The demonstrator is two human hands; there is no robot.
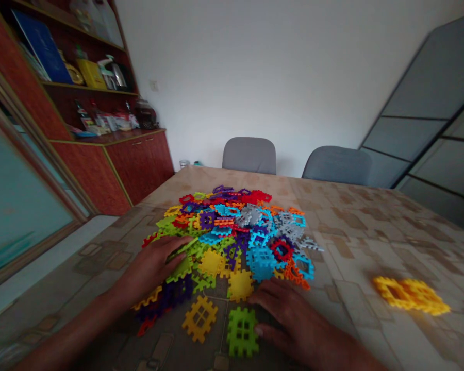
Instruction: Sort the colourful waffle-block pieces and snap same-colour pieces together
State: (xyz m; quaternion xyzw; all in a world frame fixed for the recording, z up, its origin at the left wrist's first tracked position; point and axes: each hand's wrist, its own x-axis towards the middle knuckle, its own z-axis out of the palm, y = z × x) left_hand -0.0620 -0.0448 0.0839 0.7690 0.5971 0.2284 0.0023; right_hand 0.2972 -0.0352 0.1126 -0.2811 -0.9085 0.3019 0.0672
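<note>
A heap of colourful interlocking plastic tiles (235,226) lies in the middle of the patterned table (363,242). My left hand (152,265) rests flat on the heap's near-left side, fingers stretched over green and yellow tiles. My right hand (290,314) lies palm down on the table at the heap's near edge, fingers spread, touching a green tile (242,332). A yellow tile (200,318) lies loose between my hands. A small joined group of yellow tiles (410,294) sits apart at the right.
Two grey chairs (249,154) (337,164) stand at the table's far side. A red wooden cabinet (112,159) with cluttered shelves is on the left, a window (15,201) beside it. Dark panels (436,108) lean at the right.
</note>
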